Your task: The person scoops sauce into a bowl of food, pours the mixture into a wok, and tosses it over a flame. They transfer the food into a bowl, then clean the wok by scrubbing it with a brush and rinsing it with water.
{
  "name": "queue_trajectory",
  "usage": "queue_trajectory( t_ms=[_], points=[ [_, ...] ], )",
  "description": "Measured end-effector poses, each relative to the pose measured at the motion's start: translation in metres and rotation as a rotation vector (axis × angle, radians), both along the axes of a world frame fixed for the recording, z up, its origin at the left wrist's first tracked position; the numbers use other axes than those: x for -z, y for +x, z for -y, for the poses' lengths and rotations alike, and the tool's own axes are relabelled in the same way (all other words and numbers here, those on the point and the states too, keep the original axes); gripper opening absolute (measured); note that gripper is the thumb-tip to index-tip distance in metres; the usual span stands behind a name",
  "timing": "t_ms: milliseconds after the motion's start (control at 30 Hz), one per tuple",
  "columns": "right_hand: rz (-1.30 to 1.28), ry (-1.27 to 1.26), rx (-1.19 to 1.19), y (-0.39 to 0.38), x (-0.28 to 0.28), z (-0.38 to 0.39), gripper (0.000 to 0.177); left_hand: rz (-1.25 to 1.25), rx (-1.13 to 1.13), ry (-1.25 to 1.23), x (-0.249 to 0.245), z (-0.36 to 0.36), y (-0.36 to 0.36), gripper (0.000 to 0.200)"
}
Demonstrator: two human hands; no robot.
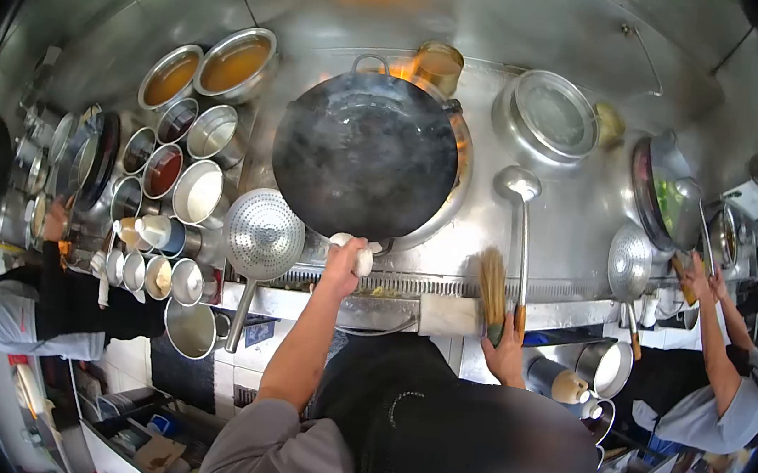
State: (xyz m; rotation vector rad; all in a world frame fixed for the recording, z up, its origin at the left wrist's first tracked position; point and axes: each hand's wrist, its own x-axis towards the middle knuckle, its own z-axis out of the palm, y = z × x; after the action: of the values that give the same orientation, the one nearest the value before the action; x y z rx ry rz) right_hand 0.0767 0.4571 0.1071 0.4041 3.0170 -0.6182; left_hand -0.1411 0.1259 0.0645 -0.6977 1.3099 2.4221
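Observation:
A large black wok (364, 156) sits over a lit burner, with steam rising inside it and flames at its far rim. My left hand (345, 261) is closed around a folded white cloth (363, 261) at the near edge of the wok, where the cloth covers the grip. At the stove's front edge, my right hand (504, 351) closes on the lower end of a wok brush (492, 290), bristles pointing away from me. Just right of the brush lies a ladle (521, 185), its wooden handle end close to my fingers.
A perforated strainer (265, 234) rests left of the wok, beside several metal pots of sauces (163, 170). Bowls of amber liquid (234, 62) stand behind. A lidded pot (553, 116) is at back right. Co-workers stand at both sides, one's hands (706, 275) near another wok (670, 193).

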Motion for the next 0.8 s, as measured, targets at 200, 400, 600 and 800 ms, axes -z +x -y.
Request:
queue_trajectory(
  t_ms=[200, 400, 600, 800],
  points=[
    [-0.304, -0.183, 0.149, -0.042, -0.094, 0.014, 0.081, 0.12, 0.064, 0.132, -0.017, 0.003, 0.001, 0.021],
    [0.093, -0.16, 0.156, 0.019, -0.008, 0.027, 0.086, -0.076, 0.106, -0.198, -0.008, 0.001, 0.008, 0.02],
    [-0.138, -0.788, 0.2, -0.059, -0.056, 0.026, 0.076, -0.529, 0.08, -0.782, 0.037, 0.013, 0.071, 0.041],
    [-0.308, -1.092, -0.224, -0.163, -0.091, 0.13, 0.079, -0.912, 0.643, -1.531, 0.042, 0.002, 0.104, 0.068]
  ],
)
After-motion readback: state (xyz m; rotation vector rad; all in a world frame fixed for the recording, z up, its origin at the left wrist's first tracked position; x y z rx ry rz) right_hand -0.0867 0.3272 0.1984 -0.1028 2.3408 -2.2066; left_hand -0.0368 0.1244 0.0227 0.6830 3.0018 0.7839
